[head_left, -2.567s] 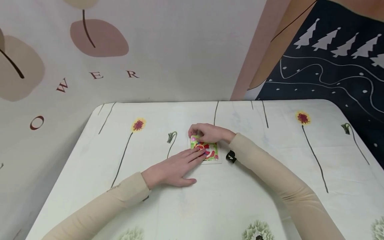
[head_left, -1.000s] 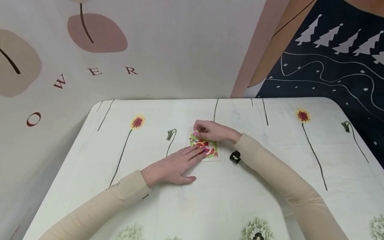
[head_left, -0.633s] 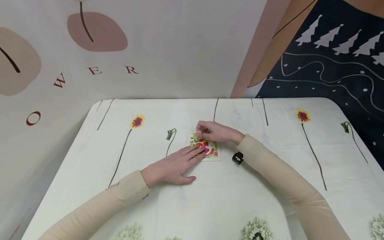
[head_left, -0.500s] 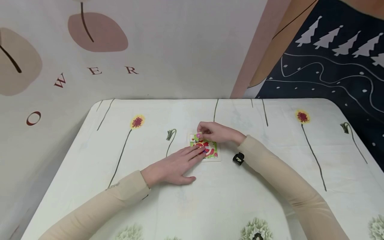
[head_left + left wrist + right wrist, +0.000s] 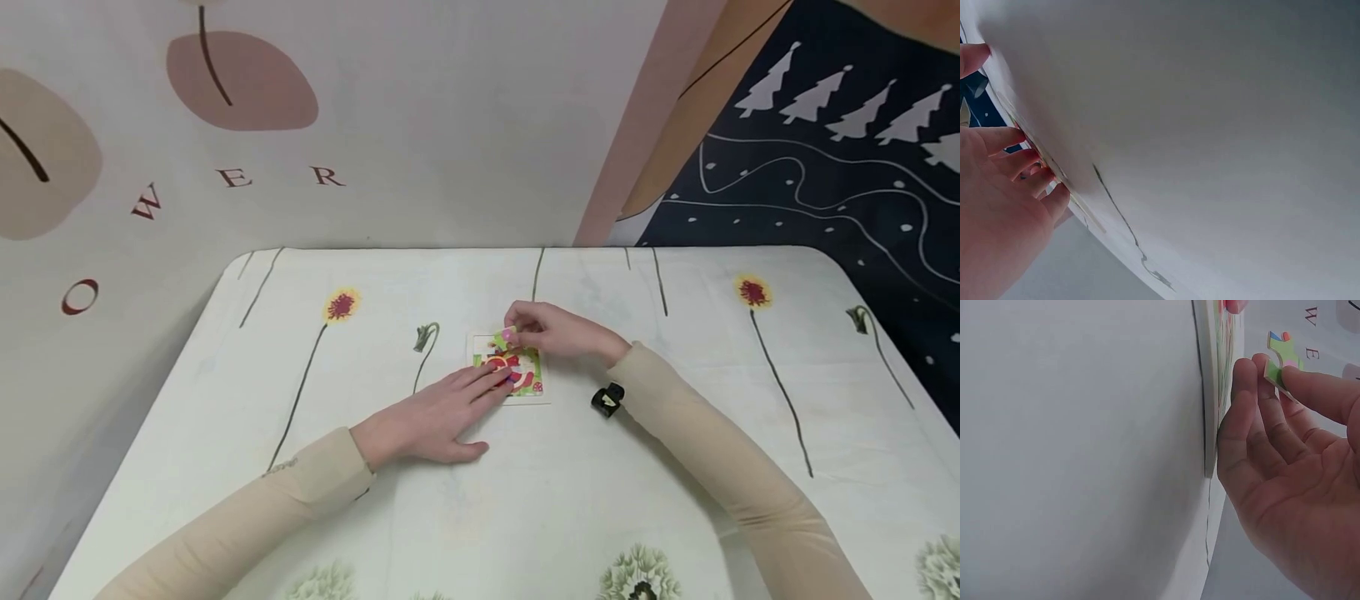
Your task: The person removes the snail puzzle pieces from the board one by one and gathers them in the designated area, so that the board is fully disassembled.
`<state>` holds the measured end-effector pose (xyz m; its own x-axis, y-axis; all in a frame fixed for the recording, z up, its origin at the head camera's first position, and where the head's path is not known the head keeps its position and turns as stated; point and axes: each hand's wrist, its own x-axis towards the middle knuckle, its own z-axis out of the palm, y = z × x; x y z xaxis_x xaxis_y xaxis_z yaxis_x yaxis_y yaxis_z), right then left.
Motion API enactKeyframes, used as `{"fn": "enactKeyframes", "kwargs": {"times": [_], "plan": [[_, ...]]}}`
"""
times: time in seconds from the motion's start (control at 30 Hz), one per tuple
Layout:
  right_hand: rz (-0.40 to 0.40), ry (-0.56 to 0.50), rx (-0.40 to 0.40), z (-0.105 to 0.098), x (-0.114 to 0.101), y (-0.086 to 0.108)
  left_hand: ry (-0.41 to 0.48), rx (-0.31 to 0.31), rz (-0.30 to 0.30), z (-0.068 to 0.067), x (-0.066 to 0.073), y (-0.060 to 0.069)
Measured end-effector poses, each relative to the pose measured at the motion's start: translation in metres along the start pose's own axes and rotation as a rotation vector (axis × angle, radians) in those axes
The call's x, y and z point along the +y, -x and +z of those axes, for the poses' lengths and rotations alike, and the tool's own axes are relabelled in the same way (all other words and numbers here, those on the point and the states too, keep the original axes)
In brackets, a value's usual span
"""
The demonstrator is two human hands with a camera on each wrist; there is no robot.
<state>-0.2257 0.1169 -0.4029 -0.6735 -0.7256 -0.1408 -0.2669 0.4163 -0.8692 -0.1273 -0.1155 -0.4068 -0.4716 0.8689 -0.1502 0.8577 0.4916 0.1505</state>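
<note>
A: Where is the puzzle piece?

B: Above the far part of the puzzle board, lifted off it; the right-wrist view shows space between the two.

A: Which hand is nearer?

B: The right hand, since it has the piece. Its grip is a pinch, thumb against one face, a fingertip behind.

A: So which way does the board lie from that pinch?

B: Below it and toward the near side. I judge that height and tilt matter most: the piece looks tipped, not parallel to the board. Its long axis I can't tell; the thumb covers part of it.

A: And the left hand?

B: Palm down, fingers straight, tips resting on the board from the near left. It clasps nothing, and its thumb spreads out over the bench.

A: How does the right arm come in?

B: Slanting forward and leftward, hand over the board's far right corner, a black wrist device beside the cuff.
</note>
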Motion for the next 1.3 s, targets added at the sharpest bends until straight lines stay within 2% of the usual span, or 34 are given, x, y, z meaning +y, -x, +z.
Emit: {"fn": "enactKeyframes", "kwargs": {"times": [0.27, 0.6, 0.83, 1.13, 1.3], "plan": [[0.008, -0.04, 0.028, -0.004, 0.002, 0.007, 0.006, 0.011, -0.003, 0.002, 0.0, 0.002], [0.04, -0.049, 0.141, -0.017, 0.008, 0.023, 0.014, 0.017, -0.019, 0.002, -0.003, 0.003], [0.054, -0.033, 0.199, -0.028, 0.016, 0.039, 0.015, 0.026, -0.009, 0.001, -0.003, 0.002], [0.061, 0.0, 0.236, -0.04, 0.029, 0.054, 0.025, 0.025, 0.002, 0.002, -0.002, 0.001], [0.056, 0.025, 0.225, -0.047, 0.03, 0.06, 0.029, 0.016, -0.004, 0.002, -0.001, 0.001]]}}
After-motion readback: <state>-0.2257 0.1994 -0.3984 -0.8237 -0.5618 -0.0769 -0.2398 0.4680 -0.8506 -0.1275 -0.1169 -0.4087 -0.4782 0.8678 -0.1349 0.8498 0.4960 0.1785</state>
